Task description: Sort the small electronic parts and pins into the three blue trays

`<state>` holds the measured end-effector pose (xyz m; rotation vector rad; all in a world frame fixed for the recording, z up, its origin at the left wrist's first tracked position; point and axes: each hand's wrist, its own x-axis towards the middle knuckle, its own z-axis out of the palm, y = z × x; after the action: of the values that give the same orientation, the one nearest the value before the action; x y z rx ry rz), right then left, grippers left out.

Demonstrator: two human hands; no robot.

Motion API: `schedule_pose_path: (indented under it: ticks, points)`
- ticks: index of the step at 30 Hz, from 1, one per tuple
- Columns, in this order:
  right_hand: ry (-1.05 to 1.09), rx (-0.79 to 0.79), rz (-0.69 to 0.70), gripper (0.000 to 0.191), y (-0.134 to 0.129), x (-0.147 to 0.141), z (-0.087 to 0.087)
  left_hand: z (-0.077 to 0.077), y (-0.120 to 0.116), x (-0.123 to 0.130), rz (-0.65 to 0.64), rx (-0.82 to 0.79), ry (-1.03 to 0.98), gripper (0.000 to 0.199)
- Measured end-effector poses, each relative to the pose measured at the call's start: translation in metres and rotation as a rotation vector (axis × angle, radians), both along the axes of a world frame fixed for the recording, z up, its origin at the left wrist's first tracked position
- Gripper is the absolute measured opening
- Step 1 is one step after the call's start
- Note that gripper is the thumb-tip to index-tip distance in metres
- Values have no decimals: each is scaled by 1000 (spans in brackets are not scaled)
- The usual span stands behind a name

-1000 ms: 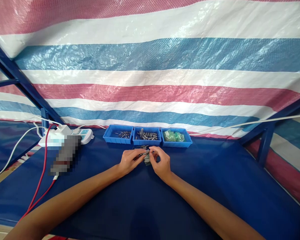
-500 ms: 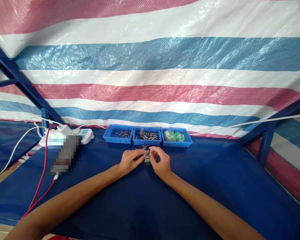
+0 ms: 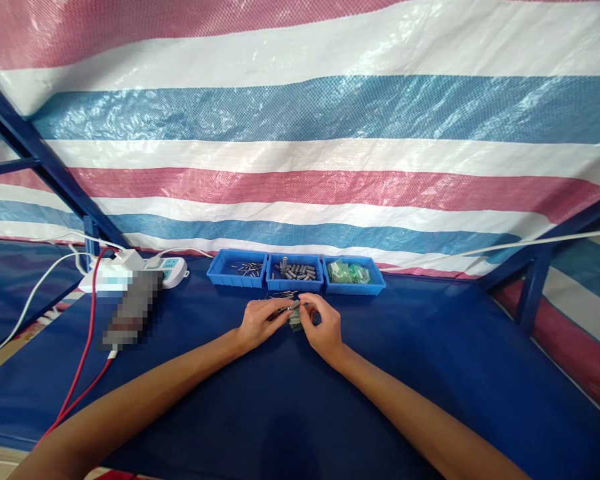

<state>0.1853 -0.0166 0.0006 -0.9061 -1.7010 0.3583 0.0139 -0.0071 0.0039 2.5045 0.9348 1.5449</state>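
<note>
My left hand (image 3: 259,325) is closed, thumb and fingers pinching a thin dark metal pin (image 3: 284,309). Opposite it, my right hand (image 3: 323,325) pinches a small grey metal cylinder (image 3: 295,305), and the two parts meet end to end between my fingertips. Whether the pin sits inside the cylinder I cannot tell. Below the fingertips lies a small pile of clear-greenish packets (image 3: 295,323), partly covered by my hands. Several thin dark pins (image 3: 284,294) lie on the table just beyond my left hand.
Three blue bins stand in a row behind my hands: one with thin pins (image 3: 250,269), one with grey cylinders (image 3: 300,272), one with greenish packets (image 3: 349,273). At left, a white power strip (image 3: 175,272) with cables sits beside a blurred dark object (image 3: 133,310). Striped sheeting (image 3: 300,153) hangs behind.
The thin pin shows a little more clearly at my left fingertips. Both hands have kept almost the same place and grip.
</note>
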Motion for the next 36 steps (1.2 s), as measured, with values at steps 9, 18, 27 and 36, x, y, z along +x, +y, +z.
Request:
schedule_pose_path:
  ticks: [9, 18, 27, 36]
  points:
    - [-9, -18, -3, 20, 0, 0, 1, 1, -1, 0, -2, 19, -3, 17]
    - [15, -1, -9, 21, 1, 0, -1, 0, 1, 0, 4, 58, 3, 16]
    - [25, -6, -25, 19, 1, -1, -1, 0, 1, 0, -4, 41, -2, 17]
    - [26, -12, -21, 20, 1, -1, -2, 2, 0, 1, -4, 64, 1, 16]
